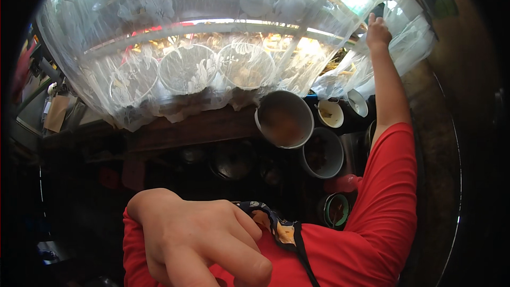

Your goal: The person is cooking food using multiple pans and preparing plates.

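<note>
A white lace curtain [212, 64] hangs across the whole front of the food display, so the bowls [188, 69] behind it can only be reached past its edge. At the right end the right hand [378, 32] lifts the curtain, and the opening there is narrow, hemmed in by bunched cloth. Below, the tabletop [196, 127] is crowded: a large steel pot [284, 119], a second pot [323, 153] just beside it, and small bowls [331, 114] close together leave little room between them. The left hand [204, 242] sits close to the camera, blocking the lower middle. The dark area at lower left cannot be made out.
</note>
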Demonstrator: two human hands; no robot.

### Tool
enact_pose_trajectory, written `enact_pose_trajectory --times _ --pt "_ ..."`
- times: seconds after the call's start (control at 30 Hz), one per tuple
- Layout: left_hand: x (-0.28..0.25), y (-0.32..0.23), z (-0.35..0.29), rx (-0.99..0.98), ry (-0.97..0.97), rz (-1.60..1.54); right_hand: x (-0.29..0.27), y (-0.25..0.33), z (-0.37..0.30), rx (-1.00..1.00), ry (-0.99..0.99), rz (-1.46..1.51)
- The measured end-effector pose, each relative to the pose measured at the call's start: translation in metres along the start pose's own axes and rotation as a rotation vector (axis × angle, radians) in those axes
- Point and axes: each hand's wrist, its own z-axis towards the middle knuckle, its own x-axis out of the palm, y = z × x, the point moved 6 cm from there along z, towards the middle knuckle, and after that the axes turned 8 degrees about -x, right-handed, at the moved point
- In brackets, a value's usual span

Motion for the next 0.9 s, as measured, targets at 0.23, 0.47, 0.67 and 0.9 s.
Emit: enact_pose_trajectory --times 0.23,0.47,0.67,0.9 --pt "-0.015 0.006 -0.030 -0.107 0.078 -0.067 0.005 0.004 -0.026 -0.121 0.246 -0.128" --pt "-0.053 0.016 -0.091 -0.324 -0.287 -0.003 -0.013 0.078 -0.117 -0.497 0.699 -0.080" --pt "-0.088 0.029 -0.156 -0.554 -0.602 0.052 -0.035 0.104 -0.151 -0.614 0.693 0.042" --pt "-0.104 0.022 -0.192 -0.571 -0.855 0.088 -0.006 0.155 -0.164 -0.635 0.705 0.132"
